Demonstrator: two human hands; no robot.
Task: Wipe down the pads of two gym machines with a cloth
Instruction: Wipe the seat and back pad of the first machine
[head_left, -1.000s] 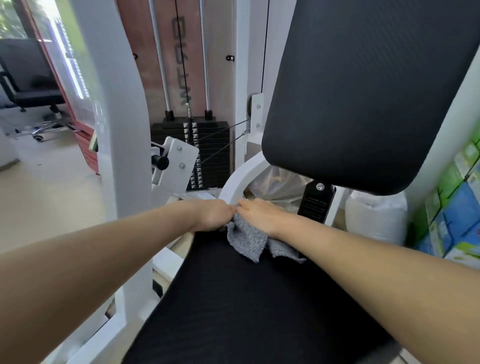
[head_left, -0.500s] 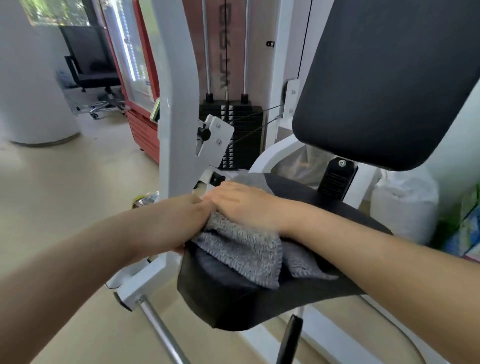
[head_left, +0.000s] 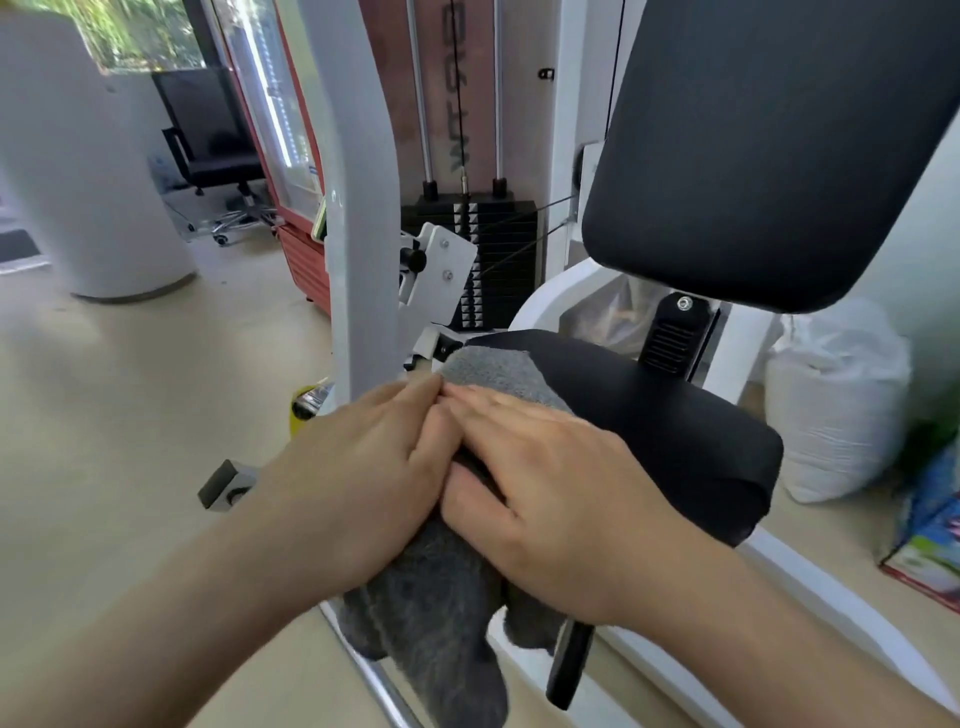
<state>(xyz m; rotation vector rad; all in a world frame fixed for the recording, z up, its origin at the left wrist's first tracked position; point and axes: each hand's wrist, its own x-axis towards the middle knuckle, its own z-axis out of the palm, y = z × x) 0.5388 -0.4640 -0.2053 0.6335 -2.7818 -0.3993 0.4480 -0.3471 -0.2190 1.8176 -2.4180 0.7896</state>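
**Both hands flat on the cloth at the seat's left edge**

The black back pad (head_left: 769, 145) fills the upper right of the frame. Below it, the black seat pad (head_left: 675, 431) sits centre right. The grey cloth (head_left: 441, 613) lies over the seat's left edge at centre frame and hangs down past it. The left hand (head_left: 363, 478) and right hand (head_left: 545, 493) lie side by side on the cloth, fingers (head_left: 483, 404) straight, pressing it and gripping nothing. A white upright (head_left: 358, 208) stands just behind the left hand. Bare floor (head_left: 130, 415) opens at the left.
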